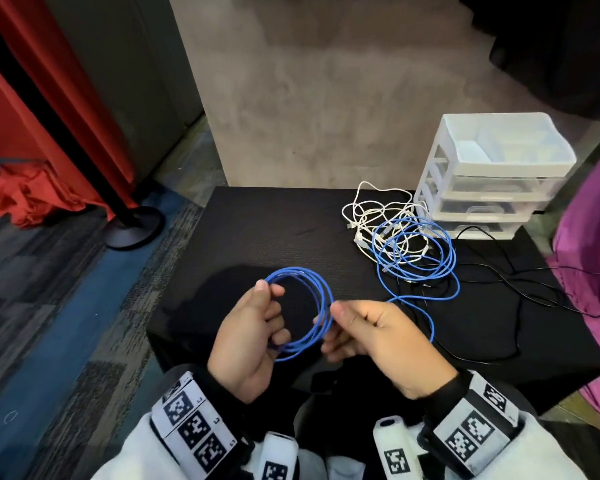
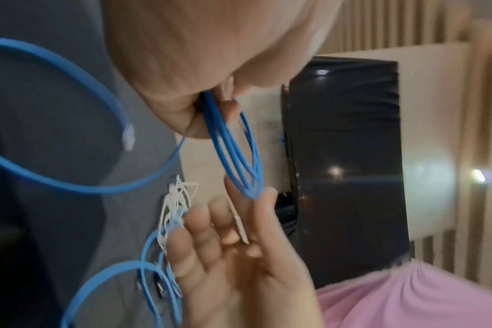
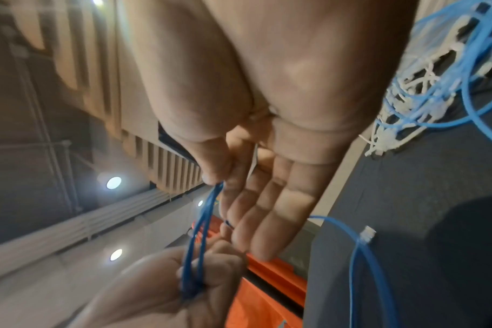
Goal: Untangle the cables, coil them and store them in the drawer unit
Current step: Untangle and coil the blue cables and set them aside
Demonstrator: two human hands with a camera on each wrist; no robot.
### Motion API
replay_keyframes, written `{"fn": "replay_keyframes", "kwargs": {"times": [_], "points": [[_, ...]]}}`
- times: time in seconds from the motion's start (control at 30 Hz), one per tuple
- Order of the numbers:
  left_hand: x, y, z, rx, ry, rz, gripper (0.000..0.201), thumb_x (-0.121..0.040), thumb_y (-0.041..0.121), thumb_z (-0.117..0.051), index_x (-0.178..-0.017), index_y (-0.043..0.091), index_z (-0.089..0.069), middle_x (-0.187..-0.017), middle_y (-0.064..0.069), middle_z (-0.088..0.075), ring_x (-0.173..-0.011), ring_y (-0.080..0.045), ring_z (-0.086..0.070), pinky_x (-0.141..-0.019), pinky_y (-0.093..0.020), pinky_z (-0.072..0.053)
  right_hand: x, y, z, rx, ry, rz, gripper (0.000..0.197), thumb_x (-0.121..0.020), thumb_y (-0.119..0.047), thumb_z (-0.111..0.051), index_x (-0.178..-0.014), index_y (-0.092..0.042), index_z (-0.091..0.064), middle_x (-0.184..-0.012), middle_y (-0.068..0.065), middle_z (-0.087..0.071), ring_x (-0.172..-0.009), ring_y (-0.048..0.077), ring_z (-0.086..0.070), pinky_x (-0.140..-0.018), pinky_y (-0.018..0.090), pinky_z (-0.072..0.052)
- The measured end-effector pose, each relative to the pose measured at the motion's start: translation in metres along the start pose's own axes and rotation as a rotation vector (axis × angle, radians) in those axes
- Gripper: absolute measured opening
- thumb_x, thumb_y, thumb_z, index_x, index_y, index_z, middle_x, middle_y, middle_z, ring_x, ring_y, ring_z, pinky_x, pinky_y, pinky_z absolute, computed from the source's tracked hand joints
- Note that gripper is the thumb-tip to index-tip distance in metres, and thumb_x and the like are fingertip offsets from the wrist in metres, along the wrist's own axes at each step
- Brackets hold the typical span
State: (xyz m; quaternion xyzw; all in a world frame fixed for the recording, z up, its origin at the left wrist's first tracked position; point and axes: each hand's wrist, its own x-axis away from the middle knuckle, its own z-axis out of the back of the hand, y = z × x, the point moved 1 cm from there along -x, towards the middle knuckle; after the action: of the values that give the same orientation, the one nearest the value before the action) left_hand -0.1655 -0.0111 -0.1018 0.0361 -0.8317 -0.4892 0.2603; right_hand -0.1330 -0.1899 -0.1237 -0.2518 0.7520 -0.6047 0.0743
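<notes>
A blue cable is partly wound into a coil (image 1: 321,292) held above the black table (image 1: 257,230). My left hand (image 1: 269,296) grips the coil's left side with curled fingers. My right hand (image 1: 329,327) pinches the coil's right side between thumb and forefinger (image 3: 214,184). In the left wrist view the coil (image 2: 233,151) hangs from my left palm. The cable's loose tail (image 1: 430,323) runs back to a tangle of white and blue cables (image 1: 395,244). The white plastic drawer unit (image 1: 492,174) stands at the table's back right with its drawers closed.
A thin black cable (image 1: 499,271) snakes over the table's right side. Pink cloth (image 1: 589,237) hangs at the right edge. A red curtain and a black stand base (image 1: 132,226) are on the floor to the left. A grey wall rises behind the table.
</notes>
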Motion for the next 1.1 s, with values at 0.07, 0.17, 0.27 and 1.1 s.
{"fn": "replay_keyframes", "kwargs": {"times": [0.07,0.17,0.27,1.1], "points": [[0.005,0.007,0.002,-0.159,-0.112,-0.069,0.029,-0.109,0.031,-0.044,-0.103,0.01,-0.063,-0.064,0.004,-0.024,-0.047,-0.005,-0.018,-0.04,-0.019,-0.02,-0.004,-0.003,0.011,0.247,0.15,0.175,0.028,-0.098,-0.031,-0.064,-0.114,-0.012,-0.075,-0.104,0.015,-0.073,-0.09,0.021,-0.069,-0.082,0.038,-0.062],[0.013,0.017,0.005,-0.328,-0.294,-0.167,0.024,-0.107,0.025,-0.047,-0.124,0.022,-0.063,-0.064,0.002,-0.025,-0.05,-0.008,-0.018,-0.042,-0.02,-0.017,-0.01,-0.008,0.029,0.538,0.305,0.327,0.049,-0.097,-0.024,-0.071,-0.141,-0.039,-0.056,-0.139,-0.006,-0.057,-0.123,0.003,-0.056,-0.094,0.02,-0.052],[0.017,0.024,0.004,-0.453,-0.398,-0.223,0.031,-0.102,0.029,-0.05,-0.129,0.021,-0.063,-0.061,0.004,-0.027,-0.049,-0.009,-0.02,-0.042,-0.022,-0.019,-0.015,-0.001,0.032,0.501,0.035,0.23,0.058,-0.099,-0.022,-0.069,-0.15,-0.038,-0.047,-0.14,-0.008,-0.062,-0.129,0.004,-0.057,-0.105,0.03,-0.05],[-0.005,-0.014,0.008,-0.04,0.026,0.138,0.031,-0.106,0.04,-0.049,-0.088,0.018,-0.058,-0.105,-0.013,-0.062,-0.099,-0.03,-0.063,-0.083,-0.049,-0.058,0.002,0.015,-0.01,-0.121,0.086,0.142,0.022,-0.091,-0.018,-0.064,-0.105,-0.003,-0.07,-0.082,0.012,-0.068,-0.07,0.022,-0.067,-0.065,0.032,-0.061]]}}
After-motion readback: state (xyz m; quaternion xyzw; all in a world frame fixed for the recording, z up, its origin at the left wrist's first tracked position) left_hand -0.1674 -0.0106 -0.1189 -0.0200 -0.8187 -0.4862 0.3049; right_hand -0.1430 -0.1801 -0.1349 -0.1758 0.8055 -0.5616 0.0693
